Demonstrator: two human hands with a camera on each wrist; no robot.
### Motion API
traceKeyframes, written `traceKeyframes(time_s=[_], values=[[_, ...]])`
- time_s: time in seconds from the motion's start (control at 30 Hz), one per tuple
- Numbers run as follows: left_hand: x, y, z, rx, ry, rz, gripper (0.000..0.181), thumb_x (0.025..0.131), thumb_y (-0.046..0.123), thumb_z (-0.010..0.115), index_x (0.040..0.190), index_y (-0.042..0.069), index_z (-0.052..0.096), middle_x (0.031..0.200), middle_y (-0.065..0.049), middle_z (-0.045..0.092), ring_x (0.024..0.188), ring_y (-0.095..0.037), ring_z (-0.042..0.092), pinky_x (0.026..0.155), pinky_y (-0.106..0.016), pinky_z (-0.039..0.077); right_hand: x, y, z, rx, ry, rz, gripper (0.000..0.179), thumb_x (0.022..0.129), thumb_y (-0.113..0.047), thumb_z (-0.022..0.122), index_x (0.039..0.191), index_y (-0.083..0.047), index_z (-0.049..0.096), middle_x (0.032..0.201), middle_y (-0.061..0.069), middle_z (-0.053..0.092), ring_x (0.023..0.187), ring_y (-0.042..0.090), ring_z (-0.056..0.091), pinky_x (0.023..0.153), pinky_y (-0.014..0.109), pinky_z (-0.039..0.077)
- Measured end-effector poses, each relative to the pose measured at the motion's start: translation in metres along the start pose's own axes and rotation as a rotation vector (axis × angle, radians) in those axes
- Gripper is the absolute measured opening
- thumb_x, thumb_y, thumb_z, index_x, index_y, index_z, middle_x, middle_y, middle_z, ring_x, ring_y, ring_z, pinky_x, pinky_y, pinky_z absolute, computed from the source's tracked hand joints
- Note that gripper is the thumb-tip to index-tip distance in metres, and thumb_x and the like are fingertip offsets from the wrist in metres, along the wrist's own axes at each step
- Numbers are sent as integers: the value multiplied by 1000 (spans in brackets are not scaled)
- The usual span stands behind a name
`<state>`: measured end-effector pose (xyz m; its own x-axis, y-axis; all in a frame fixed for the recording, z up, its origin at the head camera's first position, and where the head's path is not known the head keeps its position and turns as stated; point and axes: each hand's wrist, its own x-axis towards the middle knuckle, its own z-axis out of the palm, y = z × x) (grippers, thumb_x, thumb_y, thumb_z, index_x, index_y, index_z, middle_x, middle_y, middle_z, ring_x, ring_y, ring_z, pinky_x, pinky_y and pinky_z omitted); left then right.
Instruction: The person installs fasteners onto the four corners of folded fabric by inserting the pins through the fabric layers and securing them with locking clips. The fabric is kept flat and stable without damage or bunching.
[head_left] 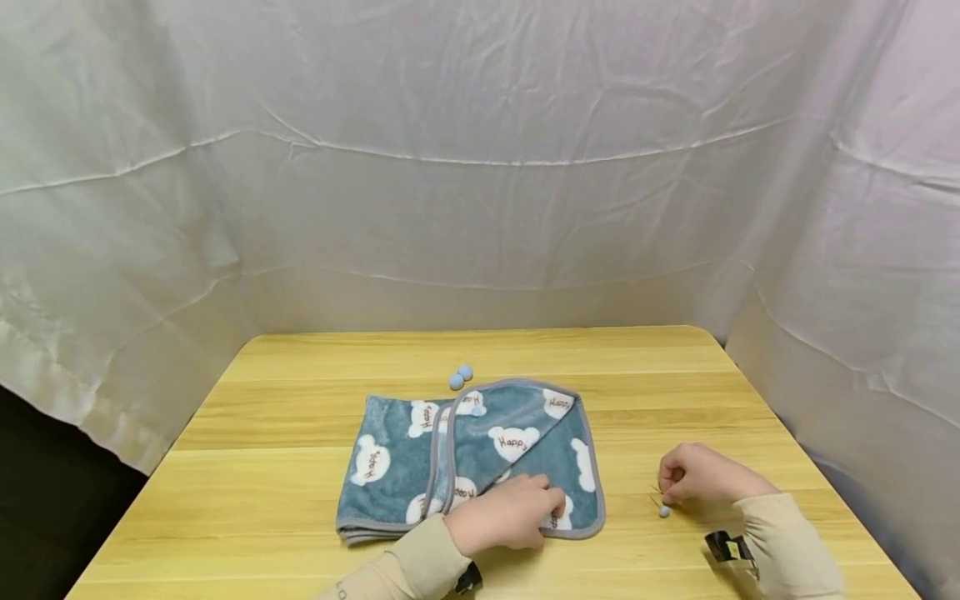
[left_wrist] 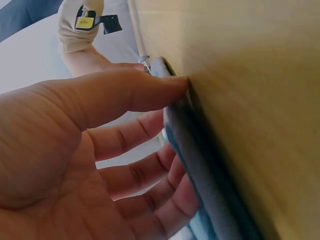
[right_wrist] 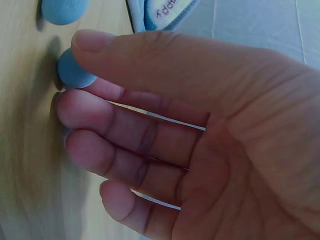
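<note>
A folded teal fleece blanket [head_left: 397, 433] with white bear heads and grey edging lies on the table, one flap folded diagonally. My left hand [head_left: 513, 508] is at its near edge. In the left wrist view, the thumb is against the underside of the edge [left_wrist: 192, 145] and the fingers curl over the top, pinching it. Right of the blanket, low over the wood, is my right hand [head_left: 701, 475]. Its thumb and index finger pinch a round blue-headed pin [right_wrist: 75, 70]. Another blue-headed pin [head_left: 663, 511] lies close by; thin prongs show beside the fingertips in the head view.
Two pale blue round heads [head_left: 461, 377] sit on the table behind the blanket, and one more blue head [head_left: 477, 411] is on the blanket's upper part. White cloth walls [head_left: 480, 208] surround the wooden table [head_left: 300, 367] at the back and sides.
</note>
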<state>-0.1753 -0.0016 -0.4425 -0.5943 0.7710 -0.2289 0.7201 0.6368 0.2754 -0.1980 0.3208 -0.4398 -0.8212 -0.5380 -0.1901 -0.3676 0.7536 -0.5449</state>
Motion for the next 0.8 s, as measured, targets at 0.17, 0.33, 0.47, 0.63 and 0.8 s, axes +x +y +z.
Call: traceKeyframes(time_s=[0.17,0.33,0.47,0.63,0.8], values=[[-1,2,0,34,73,30,28,81,8,71,104,22,65,89,8,59,73,-3,50,64,-16,40,1,1,0,1,1,-2,17,78,-15,78,69,-15,63,68,-13,57,63,-3,44,60,19,38],[0,2,1,29,162,46,11,89,11,66,96,19,66,84,7,62,72,-2,54,62,-15,41,1,2,1,8,-4,-1,17,78,-15,78,69,-14,63,68,-13,58,63,-3,45,60,19,39],[1,1,3,-50,212,24,8,94,18,63,86,19,62,73,9,56,61,-1,46,56,-15,38,1,2,2,0,-1,-1,16,80,-14,76,70,-15,63,69,-13,57,63,-3,45,60,20,39],[3,-4,2,-220,266,-26,20,98,29,59,81,19,58,64,11,49,51,-1,41,50,-17,34,1,-1,1,-47,45,7,15,82,-14,73,73,-18,63,70,-13,57,66,-3,46,61,21,40],[4,-9,-5,-302,321,-28,13,99,23,57,93,14,64,69,8,55,53,-1,42,52,-17,35,4,-4,-1,-81,126,-13,14,83,-11,71,76,-17,62,71,-13,57,66,-4,46,60,21,42]])
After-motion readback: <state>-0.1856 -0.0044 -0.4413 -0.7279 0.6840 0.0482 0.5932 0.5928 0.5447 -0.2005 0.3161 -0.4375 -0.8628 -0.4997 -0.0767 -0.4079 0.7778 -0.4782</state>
